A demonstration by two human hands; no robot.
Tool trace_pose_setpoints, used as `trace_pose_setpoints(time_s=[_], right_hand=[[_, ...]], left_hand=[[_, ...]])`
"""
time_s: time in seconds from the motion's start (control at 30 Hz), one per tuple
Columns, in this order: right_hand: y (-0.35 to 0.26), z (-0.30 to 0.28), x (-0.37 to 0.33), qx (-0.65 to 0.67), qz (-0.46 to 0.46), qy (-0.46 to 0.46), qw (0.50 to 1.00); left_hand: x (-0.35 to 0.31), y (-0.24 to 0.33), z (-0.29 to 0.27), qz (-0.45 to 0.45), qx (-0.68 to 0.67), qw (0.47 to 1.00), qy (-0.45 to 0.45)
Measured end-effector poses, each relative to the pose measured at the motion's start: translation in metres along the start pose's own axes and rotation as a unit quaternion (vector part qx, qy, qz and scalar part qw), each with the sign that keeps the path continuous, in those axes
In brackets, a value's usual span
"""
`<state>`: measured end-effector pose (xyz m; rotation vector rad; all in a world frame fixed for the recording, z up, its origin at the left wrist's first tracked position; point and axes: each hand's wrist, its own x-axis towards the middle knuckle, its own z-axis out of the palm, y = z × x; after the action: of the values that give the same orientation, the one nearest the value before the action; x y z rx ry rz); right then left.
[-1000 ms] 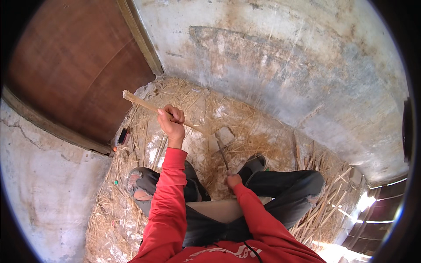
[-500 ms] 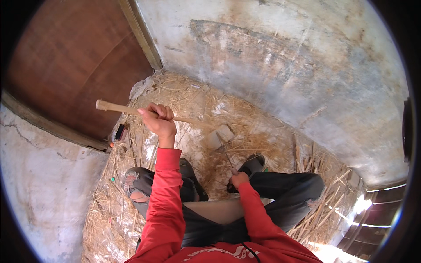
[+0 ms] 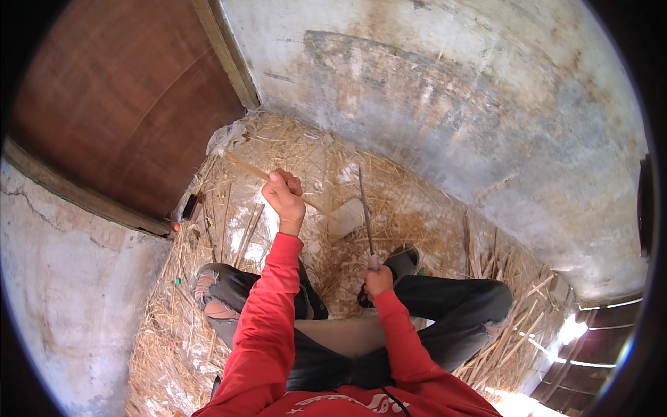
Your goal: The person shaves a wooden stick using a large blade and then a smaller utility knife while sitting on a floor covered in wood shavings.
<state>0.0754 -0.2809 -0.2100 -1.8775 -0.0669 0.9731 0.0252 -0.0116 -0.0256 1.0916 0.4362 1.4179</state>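
My left hand (image 3: 285, 198) is closed around a pale wooden stick (image 3: 249, 167), held slanting above the floor. Its thicker end points up and left, and the other end slopes down toward a pale block (image 3: 345, 219). Closed on a light handle, my right hand (image 3: 377, 280) holds a long, narrow-bladed knife (image 3: 365, 217) by my right foot. The blade points away from me, its tip beyond the block. Stick and blade are apart. The block lies on the ground between and ahead of my feet.
Straw and shavings (image 3: 292, 139) litter the floor. Split sticks (image 3: 517, 326) lie in a heap at the right. A stained wall (image 3: 451, 104) rises ahead, a brown door panel (image 3: 125, 104) at the far left. A small black object (image 3: 190, 207) lies near the door. I sit with knees spread.
My left hand has moved right and slightly down, and the stick now slants more steeply. The knife blade has swung up and right, away from the block.
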Motion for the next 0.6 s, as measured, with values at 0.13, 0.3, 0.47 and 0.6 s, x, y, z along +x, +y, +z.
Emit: trace_pose_setpoints(time_s=[0.13, 0.3, 0.47, 0.6], right_hand=[[-0.053, 0.018, -0.025, 0.096, -0.044, -0.006, 0.994], [-0.024, 0.040, -0.037, 0.034, -0.123, 0.058, 0.990], [0.027, 0.037, -0.025, -0.012, 0.148, -0.061, 0.987], [-0.047, 0.024, -0.022, 0.100, 0.067, 0.014, 0.993]], left_hand=[[0.003, -0.003, -0.002, 0.024, 0.046, 0.999, -0.016], [0.002, -0.010, 0.004, 0.040, 0.018, 0.999, 0.033], [-0.001, -0.020, 0.013, 0.046, 0.013, 0.998, 0.040], [-0.003, -0.019, 0.007, 0.038, 0.020, 0.999, 0.027]])
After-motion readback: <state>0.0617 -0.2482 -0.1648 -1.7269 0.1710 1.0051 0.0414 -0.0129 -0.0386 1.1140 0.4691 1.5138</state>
